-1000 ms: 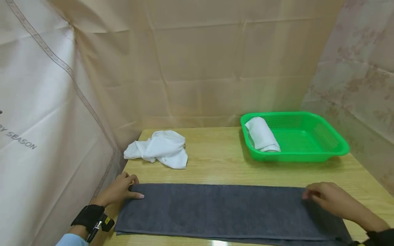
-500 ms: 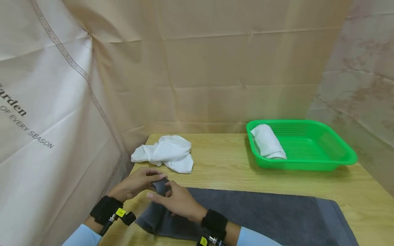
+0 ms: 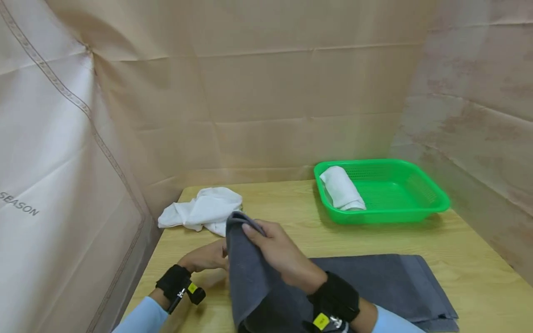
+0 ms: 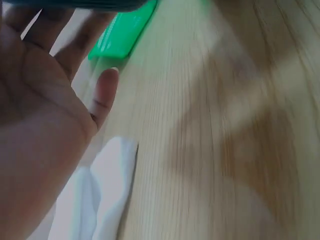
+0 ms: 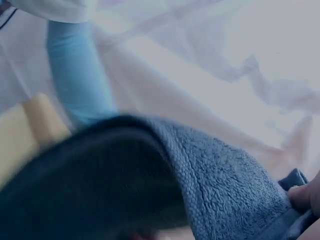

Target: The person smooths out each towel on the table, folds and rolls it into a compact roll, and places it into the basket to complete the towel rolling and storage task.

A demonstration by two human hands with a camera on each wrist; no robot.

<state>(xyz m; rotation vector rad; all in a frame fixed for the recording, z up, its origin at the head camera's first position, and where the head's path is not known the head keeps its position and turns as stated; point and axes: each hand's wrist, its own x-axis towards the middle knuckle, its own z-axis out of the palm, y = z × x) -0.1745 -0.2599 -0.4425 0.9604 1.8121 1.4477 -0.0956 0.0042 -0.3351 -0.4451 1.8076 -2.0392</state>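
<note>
My right hand (image 3: 285, 256) pinches the lifted left end of a dark grey towel (image 3: 247, 277), thumb on the near face. That end stands up and curls over, while the rest of the towel (image 3: 387, 282) lies flat to the right. In the right wrist view the terry weave of the towel (image 5: 225, 185) hangs in a wide bend from the pinching thumb. My left hand (image 3: 206, 256) is just left of the raised end, its fingertips hidden behind the cloth. The left wrist view has the left hand (image 4: 40, 115) with its thumb apart and fingers stretched up to a dark edge.
A crumpled white cloth (image 3: 204, 206) lies at the back left of the wooden table (image 3: 283, 222). At the back right stands a green plastic basket (image 3: 385, 216) with a rolled white towel (image 3: 343, 187) inside. Fabric sheets hang behind and at both sides.
From the towel's right end, my right hand has crossed to the left end and lifted it, turning it over to the right. My left hand has moved rightward and off the corner it pinched.
</note>
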